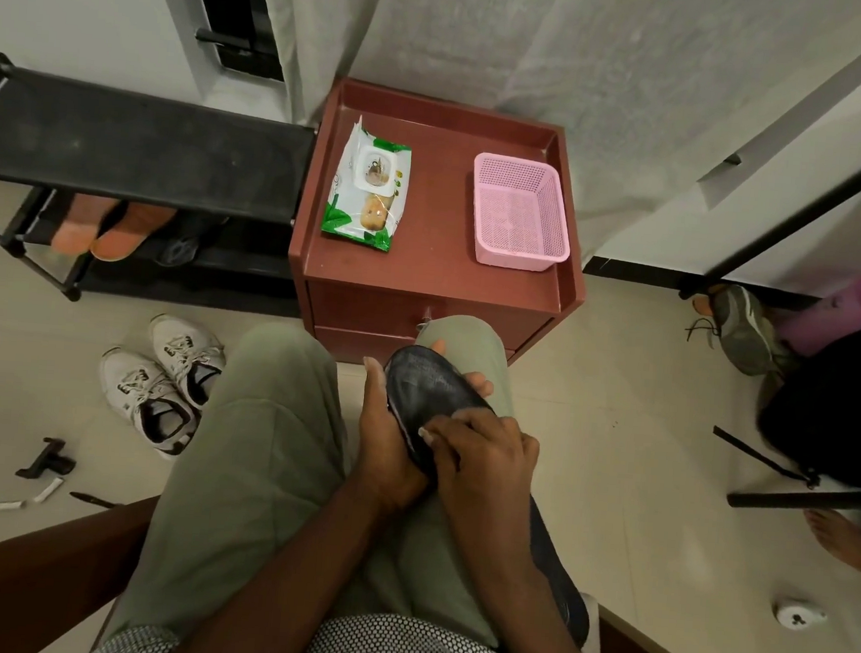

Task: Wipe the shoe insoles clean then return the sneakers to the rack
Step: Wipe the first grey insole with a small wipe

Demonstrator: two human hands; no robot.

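Observation:
I sit with a dark insole [429, 383] over my right knee. My left hand [383, 441] grips it from the left, fingers curled round its underside. My right hand [485, 459] presses curled fingers onto the insole's near half, pinching a small whitish wipe [448, 420] that is mostly hidden. A second dark insole [553, 578] lies along my right thigh. Two white sneakers [156, 387] stand on the floor to my left. The black shoe rack [123, 147] is at the far left. A green-and-white wipes pack [367, 187] lies on the red cabinet [433, 264].
A pink basket [479, 206] sits on the cabinet's right side. Orange shoes [111, 229] fill the rack's lower shelf. A grey shoe [742, 330], black tripod legs [806, 497] and another person's bare foot [844, 539] are on the right. Small items [44, 458] lie on the floor at left.

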